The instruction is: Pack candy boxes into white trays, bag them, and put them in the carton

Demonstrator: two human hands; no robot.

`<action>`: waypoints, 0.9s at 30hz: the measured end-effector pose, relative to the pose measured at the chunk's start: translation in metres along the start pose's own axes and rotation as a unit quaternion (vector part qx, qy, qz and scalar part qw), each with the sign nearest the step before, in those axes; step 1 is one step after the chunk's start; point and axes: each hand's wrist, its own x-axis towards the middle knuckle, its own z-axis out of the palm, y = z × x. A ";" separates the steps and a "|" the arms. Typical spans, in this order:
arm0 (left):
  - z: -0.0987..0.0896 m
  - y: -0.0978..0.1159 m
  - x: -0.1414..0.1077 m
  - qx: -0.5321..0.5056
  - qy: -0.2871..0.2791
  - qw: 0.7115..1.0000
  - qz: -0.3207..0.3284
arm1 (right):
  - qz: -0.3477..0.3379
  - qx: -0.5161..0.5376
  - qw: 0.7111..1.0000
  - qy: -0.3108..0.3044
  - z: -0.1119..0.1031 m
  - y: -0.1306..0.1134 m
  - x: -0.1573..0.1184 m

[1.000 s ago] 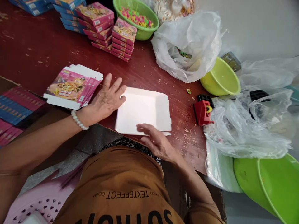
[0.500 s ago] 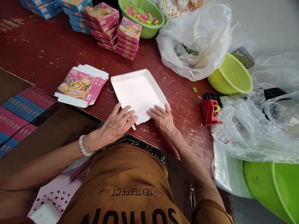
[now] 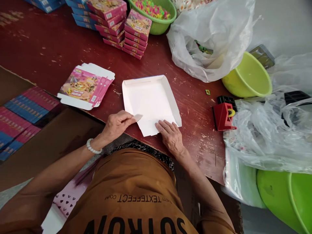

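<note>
A partly folded cardboard box (image 3: pixel 148 97), white inside, lies on the red table in front of me with its side walls raised. My left hand (image 3: pixel 119 125) pinches a small white flap (image 3: pixel 137 117) at the box's near left corner between thumb and fingers. Fingers stretched out flat, my right hand (image 3: pixel 170 135) rests on the near right part of the box. Left of it lies a small pile of flat, unfolded pink box blanks (image 3: pixel 84 86) printed with a cartoon dog.
Stacks of pink boxes (image 3: pixel 136 34) and blue boxes (image 3: pixel 84 19) stand at the back. A green basket (image 3: pixel 159 27) of colourful pieces, a clear plastic bag (image 3: pixel 212 39), a yellow-green bowl (image 3: pixel 251 78) and a red tape dispenser (image 3: pixel 223 117) are to the right.
My left hand has gone from lying spread on the near edge to pinching the corner flap. The right hand stays on the box, whose left wall now stands raised.
</note>
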 end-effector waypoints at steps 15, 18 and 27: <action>-0.015 0.011 0.017 0.013 -0.167 0.977 0.133 | 0.044 0.242 0.968 0.049 -0.061 -0.011 0.023; -0.017 0.005 0.018 0.003 -0.132 0.989 0.061 | 0.088 0.233 0.948 0.197 -0.074 0.012 0.005; -0.036 -0.007 0.031 -0.033 -0.137 0.988 -0.064 | 0.110 0.277 0.934 0.196 -0.045 0.035 -0.039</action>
